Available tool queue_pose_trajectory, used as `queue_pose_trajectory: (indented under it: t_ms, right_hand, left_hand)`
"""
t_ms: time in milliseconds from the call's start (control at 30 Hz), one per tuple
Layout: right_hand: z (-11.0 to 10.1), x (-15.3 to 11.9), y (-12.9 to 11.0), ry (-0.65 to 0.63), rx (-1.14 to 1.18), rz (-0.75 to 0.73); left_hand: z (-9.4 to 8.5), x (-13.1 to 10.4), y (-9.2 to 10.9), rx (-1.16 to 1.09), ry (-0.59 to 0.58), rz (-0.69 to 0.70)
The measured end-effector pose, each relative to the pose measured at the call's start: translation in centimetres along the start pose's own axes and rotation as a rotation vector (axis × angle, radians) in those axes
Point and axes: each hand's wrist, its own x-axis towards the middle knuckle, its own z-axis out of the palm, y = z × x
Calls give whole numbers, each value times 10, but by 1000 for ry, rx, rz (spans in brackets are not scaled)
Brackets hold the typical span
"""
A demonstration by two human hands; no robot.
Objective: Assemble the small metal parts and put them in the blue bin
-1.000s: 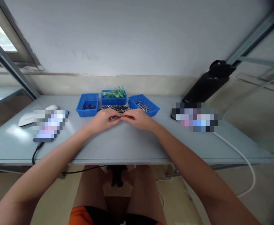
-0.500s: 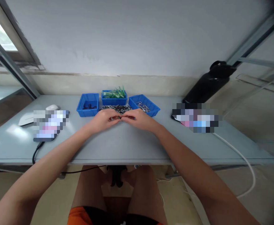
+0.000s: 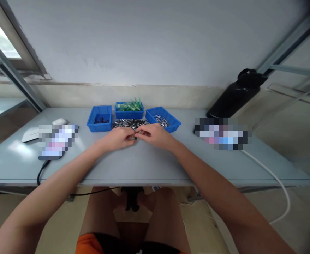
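My left hand (image 3: 119, 138) and my right hand (image 3: 155, 135) meet fingertip to fingertip low over the table. The left fingers are closed around something small, with a dark end showing by the thumb; its kind is too small to make out. My right thumb and forefinger are pinched at the same spot, and what is in them cannot be seen clearly. Right behind the hands lies a pile of small dark and silvery metal pieces (image 3: 130, 122). Around the pile stand a blue bin with dark small parts (image 3: 101, 120), one with green plastic pieces (image 3: 130, 106), and one with silvery pins (image 3: 162, 121).
On the grey table (image 3: 144, 162), a blurred-out phone (image 3: 58, 143) with a black cable and a white case (image 3: 59, 121) lie left. Another blurred phone (image 3: 220, 135) with a white cable (image 3: 266, 169) lies right, before a black bottle (image 3: 236, 97). A wall (image 3: 144, 46) rises behind.
Both hands have shifted slightly. The left fingers have turned and spread a little, so a dark end now shows below them. The bins and the pile stay in place.
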Motion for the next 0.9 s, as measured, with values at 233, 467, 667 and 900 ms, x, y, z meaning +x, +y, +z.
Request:
queue_pose_trajectory:
  t_ms: [233,467,667,900]
  right_hand:
    - [3,1,-7,-21,24,50]
    - [9,2,-3,11,121,152]
    - [5,1,2,-34,184,144]
    - [-6,1,5,-27,165,181]
  left_hand:
    - [3,3,2,-7,-72,-84]
    - [0,2,3,43,-94,-111]
    - [-2,1,-1,29,-81,-114]
    - [-11,-1,-4,-142,180,-72]
